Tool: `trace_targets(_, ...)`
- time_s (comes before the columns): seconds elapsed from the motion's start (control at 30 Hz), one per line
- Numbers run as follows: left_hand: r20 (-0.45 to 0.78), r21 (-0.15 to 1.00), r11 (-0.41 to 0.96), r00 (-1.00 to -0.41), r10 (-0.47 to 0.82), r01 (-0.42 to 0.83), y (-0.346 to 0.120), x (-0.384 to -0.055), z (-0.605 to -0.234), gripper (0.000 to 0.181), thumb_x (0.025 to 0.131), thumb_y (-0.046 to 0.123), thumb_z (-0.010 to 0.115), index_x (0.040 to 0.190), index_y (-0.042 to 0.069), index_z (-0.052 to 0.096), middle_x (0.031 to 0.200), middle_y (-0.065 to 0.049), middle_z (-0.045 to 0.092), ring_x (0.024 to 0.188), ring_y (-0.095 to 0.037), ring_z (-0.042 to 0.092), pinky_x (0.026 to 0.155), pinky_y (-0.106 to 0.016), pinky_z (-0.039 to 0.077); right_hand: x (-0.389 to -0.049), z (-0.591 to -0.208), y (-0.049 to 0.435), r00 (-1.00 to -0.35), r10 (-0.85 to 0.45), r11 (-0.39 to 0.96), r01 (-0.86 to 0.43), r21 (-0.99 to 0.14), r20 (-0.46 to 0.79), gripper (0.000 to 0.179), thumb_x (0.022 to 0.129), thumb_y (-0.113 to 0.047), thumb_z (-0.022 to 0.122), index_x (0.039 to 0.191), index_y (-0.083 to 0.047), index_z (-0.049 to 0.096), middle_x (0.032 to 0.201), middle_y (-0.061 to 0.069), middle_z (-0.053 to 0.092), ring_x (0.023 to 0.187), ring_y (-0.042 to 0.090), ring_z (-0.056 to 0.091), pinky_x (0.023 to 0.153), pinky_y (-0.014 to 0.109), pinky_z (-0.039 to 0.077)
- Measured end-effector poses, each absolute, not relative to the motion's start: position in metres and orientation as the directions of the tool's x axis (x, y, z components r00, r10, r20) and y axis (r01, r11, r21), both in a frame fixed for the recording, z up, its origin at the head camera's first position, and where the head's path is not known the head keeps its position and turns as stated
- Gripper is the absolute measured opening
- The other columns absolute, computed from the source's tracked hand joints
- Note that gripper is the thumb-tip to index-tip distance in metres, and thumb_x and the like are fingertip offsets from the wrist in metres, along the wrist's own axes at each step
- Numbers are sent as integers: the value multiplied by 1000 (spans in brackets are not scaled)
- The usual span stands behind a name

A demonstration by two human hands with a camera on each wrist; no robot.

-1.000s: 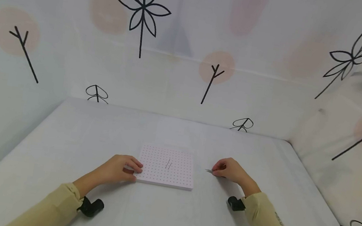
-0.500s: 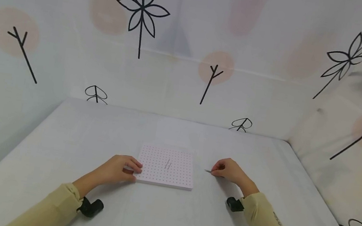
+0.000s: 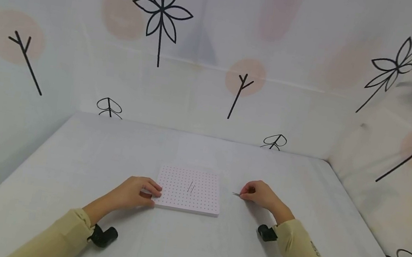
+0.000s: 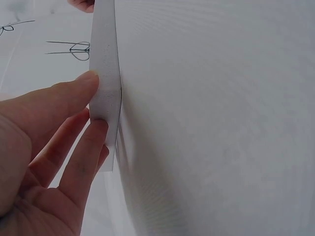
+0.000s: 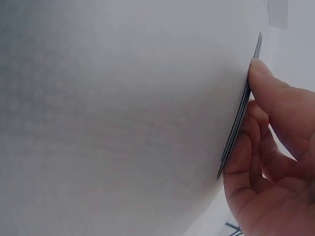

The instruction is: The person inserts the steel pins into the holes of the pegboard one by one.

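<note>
Left hand [image 3: 134, 191]: you grip pegboard [image 3: 177, 194]
Right hand [image 3: 261, 193]: you pinch rods [image 5: 240, 110], right of pegboard
Rods: likely pickup; next probably needs firm pinch

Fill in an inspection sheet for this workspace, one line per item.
Surface: white table, flat and pale.
Job's things: white board with a grid of holes, lying on the table; two thin pins stand in it. More thin rods are in hand, exact count unclear.
Clutter: nothing seen.
Hands: left hand holds the board's near-left corner; right hand pinches the rods, to the right of the board.
Cables: nothing seen.
Surroundings: pale walls with black plant drawings.
</note>
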State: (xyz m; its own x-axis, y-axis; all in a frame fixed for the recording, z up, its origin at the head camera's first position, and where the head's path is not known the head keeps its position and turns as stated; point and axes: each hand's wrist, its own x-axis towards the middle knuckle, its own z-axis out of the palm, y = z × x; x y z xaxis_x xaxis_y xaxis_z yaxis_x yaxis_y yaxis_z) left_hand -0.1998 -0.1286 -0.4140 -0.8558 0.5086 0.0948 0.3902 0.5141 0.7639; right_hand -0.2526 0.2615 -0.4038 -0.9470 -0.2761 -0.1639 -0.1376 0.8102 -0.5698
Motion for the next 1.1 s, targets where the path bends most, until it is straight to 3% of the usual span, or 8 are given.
trace_targets(0.53, 94, 760, 519, -856, 508, 391, -130, -200, -415, 21, 74, 2, 76, 95, 2, 71, 107, -8, 63, 97, -23, 62, 78, -25, 54, -255, -406, 263, -938, -291, 806, -135, -577, -188, 8, 89, -10, 62, 90, -3, 63, 82, 2, 56, 78, 17, 49, 70, 30, 44)
trace_targets(0.87, 102, 750, 520, -848, 520, 409, -130, -200, -415, 22, 74, 3, 77, 95, 2, 71, 107, -8, 63, 97, -24, 62, 78, -25, 54, -249, -399, 267, -982, -184, 767, -172, -618, 45, 10, 87, -7, 64, 97, -3, 63, 81, 3, 59, 70, 17, 49, 56, 27, 43)
trace_targets(1.0, 94, 745, 533, -854, 511, 401, -130, -199, -415, 22, 74, 2, 76, 96, 4, 72, 108, -7, 63, 97, -23, 62, 78, -25, 54, -244, -396, 263, -978, -196, 744, -199, -637, 77, 18, 85, -7, 67, 103, -3, 66, 83, 2, 63, 71, 17, 52, 57, 26, 46)
trace_targets(1.1, 96, 748, 529, -854, 511, 401, -130, -199, -416, 22, 74, 2, 76, 96, 3, 71, 108, -7, 63, 97, -23, 62, 78, -25, 54, -241, -394, 260, -977, -201, 710, -195, -677, 71, 15, 84, -10, 69, 98, -2, 68, 83, 2, 65, 72, 17, 57, 59, 26, 49)
